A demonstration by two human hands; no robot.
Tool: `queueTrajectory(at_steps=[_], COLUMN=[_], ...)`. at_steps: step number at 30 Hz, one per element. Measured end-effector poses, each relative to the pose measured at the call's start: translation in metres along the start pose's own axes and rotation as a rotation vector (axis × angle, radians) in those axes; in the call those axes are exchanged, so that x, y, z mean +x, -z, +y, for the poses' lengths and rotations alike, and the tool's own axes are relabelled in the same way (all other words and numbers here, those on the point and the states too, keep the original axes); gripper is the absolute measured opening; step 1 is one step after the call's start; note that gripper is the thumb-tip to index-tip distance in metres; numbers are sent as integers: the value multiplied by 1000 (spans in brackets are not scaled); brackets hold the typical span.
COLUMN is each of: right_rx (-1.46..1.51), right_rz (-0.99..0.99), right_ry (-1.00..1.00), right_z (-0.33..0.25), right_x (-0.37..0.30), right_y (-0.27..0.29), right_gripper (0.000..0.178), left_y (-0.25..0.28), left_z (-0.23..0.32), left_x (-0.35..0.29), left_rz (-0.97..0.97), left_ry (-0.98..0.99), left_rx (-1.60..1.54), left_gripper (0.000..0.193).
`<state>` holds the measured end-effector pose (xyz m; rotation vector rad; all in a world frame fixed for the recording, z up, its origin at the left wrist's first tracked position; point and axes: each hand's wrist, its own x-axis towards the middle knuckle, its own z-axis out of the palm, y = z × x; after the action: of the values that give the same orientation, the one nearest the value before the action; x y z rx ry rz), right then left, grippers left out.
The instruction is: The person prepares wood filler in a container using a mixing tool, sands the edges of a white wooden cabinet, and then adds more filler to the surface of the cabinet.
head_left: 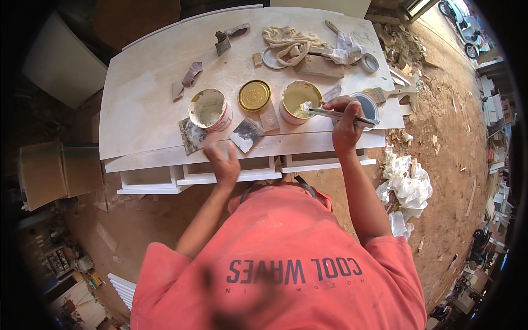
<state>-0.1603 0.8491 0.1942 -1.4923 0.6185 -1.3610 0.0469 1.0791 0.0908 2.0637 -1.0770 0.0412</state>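
Observation:
My right hand (348, 122) is closed around a narrow flat metal tool (335, 114). Whitish paste (304, 109) clings to its tip, which is inside the open can (291, 118) of pale paste. Motion blurs my left hand (223, 163) at the table's front edge; its fingers are too smeared to read. Just beyond it stand a white tub (224, 120) smeared with paste and a stained square plate (192, 136). A second square plate (247, 133), partly coated white, lies to their right. Between tub and can sits a tin with a gold lid (254, 95).
Right of the can is a container with grey contents (365, 104). Cloths (294, 43), a brush (332, 26) and worn sandpaper pieces (192, 73) lie farther back on the white tabletop (143, 110). Drawers (228, 169) stand pulled out below. Crumpled plastic (407, 184) litters the floor.

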Motion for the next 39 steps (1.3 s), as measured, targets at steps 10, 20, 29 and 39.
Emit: queueTrajectory(at_steps=[10, 20, 29, 39], right_rx=[189, 284, 314, 145], right_rz=[13, 30, -30, -10], right_ry=[-23, -38, 138, 275], right_z=[-3, -1, -19, -20], right_x=[8, 14, 12, -9], right_y=[-3, -10, -20, -29], right_gripper=[50, 50, 47, 50], left_y=[-13, 0, -14, -55], left_z=[48, 57, 145, 180], left_x=[72, 97, 105, 85], left_rz=[-749, -858, 126, -41], left_ry=[-188, -90, 322, 568], left_rx=[303, 298, -485, -827], left_gripper=[67, 36, 27, 37])
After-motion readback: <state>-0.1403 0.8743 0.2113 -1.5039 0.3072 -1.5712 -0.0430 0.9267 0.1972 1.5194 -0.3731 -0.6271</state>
